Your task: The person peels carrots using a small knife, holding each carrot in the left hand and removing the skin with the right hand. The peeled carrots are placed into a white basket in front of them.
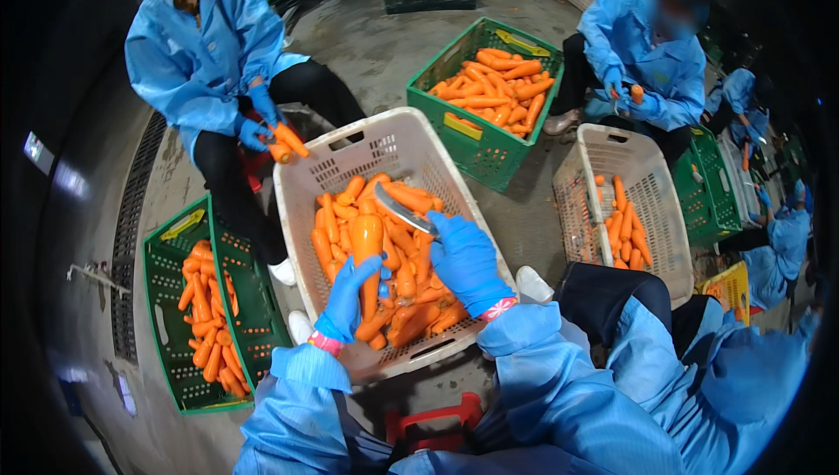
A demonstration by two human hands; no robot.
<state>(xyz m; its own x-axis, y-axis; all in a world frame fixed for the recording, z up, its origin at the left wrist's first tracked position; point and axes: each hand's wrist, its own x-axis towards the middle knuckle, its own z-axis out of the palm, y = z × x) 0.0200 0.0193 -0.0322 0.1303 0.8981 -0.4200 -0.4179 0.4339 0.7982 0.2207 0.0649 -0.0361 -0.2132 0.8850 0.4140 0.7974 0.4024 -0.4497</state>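
My blue-gloved left hand point(347, 302) is closed round the lower part of a large carrot point(367, 243), which stands nearly upright above a basket. In my right hand point(469, 263), also gloved in blue, is a knife point(404, 210) with a short curved blade. The blade points up and left, just right of the carrot's upper end; whether it touches the carrot I cannot tell. Below both hands, loose carrots point(418, 322) fill the bottom of the off-white perforated basket point(421, 136). My right fingers mostly hide the knife's handle.
Green crates of carrots stand at the left point(166, 326) and beyond the basket point(481, 156). Another off-white basket point(581, 226) is at the right. Co-workers in blue coats sit at far left point(210, 47), far right point(642, 47) and near right point(699, 379). A red stool point(433, 422) shows below me.
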